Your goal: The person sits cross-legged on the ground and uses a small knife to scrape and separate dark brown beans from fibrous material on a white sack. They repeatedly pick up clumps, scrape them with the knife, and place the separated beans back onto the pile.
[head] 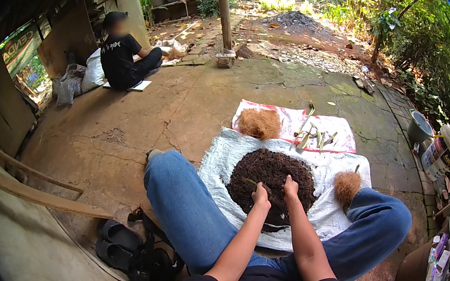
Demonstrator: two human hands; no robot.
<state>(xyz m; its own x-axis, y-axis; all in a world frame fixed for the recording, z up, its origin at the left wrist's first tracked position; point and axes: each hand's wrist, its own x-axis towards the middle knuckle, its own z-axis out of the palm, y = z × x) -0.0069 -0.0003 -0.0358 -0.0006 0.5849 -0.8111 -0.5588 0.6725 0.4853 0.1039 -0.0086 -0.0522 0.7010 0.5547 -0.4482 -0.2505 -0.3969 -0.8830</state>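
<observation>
A mound of dark, fibrous soil [275, 164] lies on a white woven sack [217, 152] between my bent knees. My left hand [261, 195] is over the near middle of the mound, closed around a small plant cutting [250, 181] whose greenish tip points left. To its right, my right hand [290, 188] is at the soil with its fingers bent; whether anything is in them is hidden. Against my right knee rests a ball of brown coconut fibre [347, 186] with a short stem sticking up from it.
Beyond the sack, a red-edged white sheet [345, 135] holds a coconut-fibre clump [259, 123] and several leafy cuttings [310, 137]. A grey bucket [419, 127], a paint pail [440, 154] and a brown pot [415, 268] stand right. Another person [121, 56] sits far left. Black sandals [118, 239] lie nearby.
</observation>
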